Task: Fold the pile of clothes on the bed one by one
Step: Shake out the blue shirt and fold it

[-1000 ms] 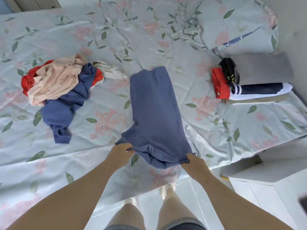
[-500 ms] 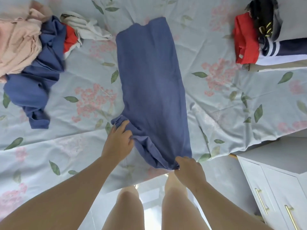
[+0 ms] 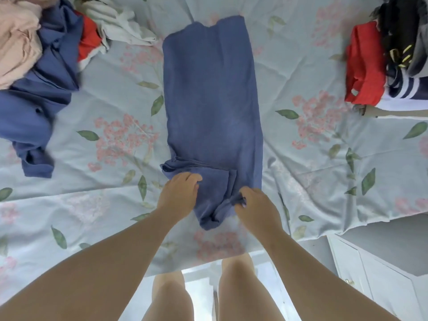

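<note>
Lying lengthwise mid-bed, the blue garment (image 3: 210,93) is folded into a long narrow strip, far end toward the top of the view, near end bunched and creased close to the bed edge. Strip mostly flat, with a few layered folds across the near part.

Left hand (image 3: 178,193) sits on the near-left side of the strip, fingers curled down over the bunched fabric, gripping it. Right hand (image 3: 257,207) is at the near-right corner, fingertips pinching a small tuft of cloth, hand mostly closed. Both forearms reach in from the bottom of the view.

Bed sheet (image 3: 312,158) is pale blue with pink flowers and green leaves, wrinkled around the garment.

Upper left, well apart from the strip: pile of unfolded clothes (image 3: 46,66), made up of a pink piece (image 3: 18,42) on top, a dark blue top (image 3: 34,107) sprawling toward the near side, a red piece (image 3: 89,40) and a white piece (image 3: 120,26) at its right edge.

Upper right: folded stack (image 3: 370,66), with a red item at the left side, black with yellow marks above, navy-and-white stripes and a beige layer lower down. Partly cut off by the frame.

Bare legs (image 3: 171,297) stand at the bed edge. White cabinet (image 3: 370,274) at lower right, beside the bed.
</note>
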The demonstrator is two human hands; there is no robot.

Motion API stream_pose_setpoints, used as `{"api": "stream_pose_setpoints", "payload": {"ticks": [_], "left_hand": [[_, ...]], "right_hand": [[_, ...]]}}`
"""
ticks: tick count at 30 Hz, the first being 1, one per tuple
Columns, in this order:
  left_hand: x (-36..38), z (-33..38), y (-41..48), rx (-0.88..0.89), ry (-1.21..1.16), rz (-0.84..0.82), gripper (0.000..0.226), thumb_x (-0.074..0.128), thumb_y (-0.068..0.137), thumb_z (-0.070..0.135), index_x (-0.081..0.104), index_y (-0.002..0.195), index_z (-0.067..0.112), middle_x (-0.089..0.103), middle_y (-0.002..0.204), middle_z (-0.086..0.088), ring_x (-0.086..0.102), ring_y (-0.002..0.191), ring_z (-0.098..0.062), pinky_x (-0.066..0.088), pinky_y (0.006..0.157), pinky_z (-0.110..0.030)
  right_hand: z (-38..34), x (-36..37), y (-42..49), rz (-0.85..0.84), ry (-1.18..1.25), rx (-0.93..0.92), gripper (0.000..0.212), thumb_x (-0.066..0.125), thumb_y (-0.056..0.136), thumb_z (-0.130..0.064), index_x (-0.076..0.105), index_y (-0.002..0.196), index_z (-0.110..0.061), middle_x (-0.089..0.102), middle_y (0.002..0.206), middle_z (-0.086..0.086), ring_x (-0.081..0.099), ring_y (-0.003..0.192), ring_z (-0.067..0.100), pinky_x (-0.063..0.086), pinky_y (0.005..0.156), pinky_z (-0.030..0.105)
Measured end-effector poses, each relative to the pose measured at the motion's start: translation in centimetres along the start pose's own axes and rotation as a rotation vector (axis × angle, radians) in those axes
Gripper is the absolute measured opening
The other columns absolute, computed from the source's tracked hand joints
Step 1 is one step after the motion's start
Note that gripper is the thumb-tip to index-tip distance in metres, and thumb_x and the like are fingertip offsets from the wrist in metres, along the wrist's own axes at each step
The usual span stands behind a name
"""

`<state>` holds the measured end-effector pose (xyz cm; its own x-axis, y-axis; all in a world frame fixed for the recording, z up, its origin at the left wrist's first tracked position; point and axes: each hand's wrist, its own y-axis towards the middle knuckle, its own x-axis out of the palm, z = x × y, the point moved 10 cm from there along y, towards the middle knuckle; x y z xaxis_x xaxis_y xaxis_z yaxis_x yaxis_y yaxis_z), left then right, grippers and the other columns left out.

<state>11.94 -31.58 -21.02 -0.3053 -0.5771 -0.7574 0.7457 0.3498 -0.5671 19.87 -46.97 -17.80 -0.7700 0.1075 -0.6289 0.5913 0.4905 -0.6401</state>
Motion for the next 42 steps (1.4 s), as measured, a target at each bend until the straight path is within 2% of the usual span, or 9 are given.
{"api": "stream_pose_setpoints", "payload": {"ticks": [5,9,13,20,24,27,32,36,42], "left_hand": [[-2.1,-1.7,1.0,-0.121,-0.503,0.195,0.037,0.038,0.100,0.031,0.049,0.130,0.013,0.053,0.128,-0.002,0.048,0.119,-0.021,0.041,0.093,-0.033],[-4.8,-2.1,-0.1,-0.118,-0.547,0.448,0.055,0.039,0.087,0.048,0.052,0.118,0.005,0.052,0.115,-0.010,0.049,0.106,-0.026,0.046,0.085,-0.038],[-2.8,0.0,0.8,0.077,-0.253,0.347,0.043,0.053,0.083,0.047,0.039,0.114,0.020,0.050,0.117,-0.013,0.045,0.107,-0.025,0.049,0.084,-0.041],[-1.4,-2.5,4.2,-0.218,-0.316,0.182,0.041,0.061,0.089,0.026,0.049,0.127,0.020,0.059,0.117,-0.001,0.052,0.109,-0.025,0.046,0.080,-0.036],[-4.9,-1.0,5.3,-0.120,-0.295,0.239,0.018,0.053,0.093,0.020,0.064,0.108,0.020,0.066,0.093,0.002,0.057,0.090,-0.022,0.041,0.067,-0.030],[-8.2,-0.7,5.9,-0.050,-0.323,0.406,0.030,0.054,0.092,0.013,0.058,0.121,0.019,0.061,0.118,0.001,0.055,0.105,-0.023,0.043,0.078,-0.031],[-6.4,1.5,4.1,0.169,0.106,0.551,0.054,0.052,0.089,0.035,0.040,0.137,0.013,0.041,0.144,-0.018,0.043,0.129,-0.034,0.043,0.098,-0.047],[0.9,1.5,3.0,0.378,0.400,0.238,0.097,0.077,0.061,0.058,0.037,0.136,0.011,0.047,0.142,-0.012,0.039,0.134,-0.031,0.038,0.103,-0.052],[0.4,0.4,5.1,0.364,0.346,0.265,0.068,0.086,0.052,0.007,0.066,0.116,0.005,0.066,0.119,-0.013,0.064,0.109,-0.032,0.054,0.080,-0.048]], "right_hand": [[-4.0,-5.6,4.0,0.254,0.435,-0.155,0.022,0.050,0.095,-0.016,0.052,0.116,-0.022,0.054,0.110,-0.005,0.056,0.096,0.010,0.047,0.074,0.019],[-5.4,-7.0,4.8,0.347,0.374,-0.295,0.057,0.049,0.096,-0.021,0.026,0.147,-0.019,0.020,0.157,0.000,0.023,0.141,0.011,0.021,0.107,0.009],[-2.3,-3.6,5.6,0.282,0.023,-0.139,0.050,0.053,0.093,-0.014,0.039,0.141,-0.016,0.026,0.155,0.005,0.034,0.137,0.026,0.031,0.107,0.036],[3.1,-1.6,9.3,0.209,0.188,0.318,0.046,0.057,0.089,-0.017,0.040,0.131,-0.019,0.053,0.120,0.011,0.054,0.103,0.034,0.049,0.080,0.043],[1.6,-4.7,10.0,0.358,0.244,0.180,0.007,0.048,0.091,-0.010,0.050,0.085,-0.013,0.056,0.083,0.005,0.051,0.075,0.026,0.037,0.059,0.023],[0.9,-8.1,8.8,0.566,0.445,0.128,0.019,0.050,0.093,-0.007,0.054,0.111,-0.012,0.054,0.103,0.003,0.051,0.085,0.017,0.035,0.061,0.004],[-3.2,-6.3,7.8,0.492,0.036,-0.270,0.041,0.049,0.090,-0.017,0.050,0.130,-0.009,0.050,0.138,0.010,0.051,0.123,0.028,0.044,0.097,0.039],[-1.4,0.8,8.3,0.186,-0.537,-0.430,0.068,0.077,0.063,-0.043,0.063,0.121,-0.012,0.061,0.128,0.008,0.058,0.118,0.032,0.046,0.096,0.044],[-0.4,0.3,9.6,0.227,-0.569,-0.486,0.058,0.087,0.052,-0.007,0.071,0.108,-0.012,0.070,0.112,0.006,0.067,0.100,0.032,0.053,0.083,0.043]]}}
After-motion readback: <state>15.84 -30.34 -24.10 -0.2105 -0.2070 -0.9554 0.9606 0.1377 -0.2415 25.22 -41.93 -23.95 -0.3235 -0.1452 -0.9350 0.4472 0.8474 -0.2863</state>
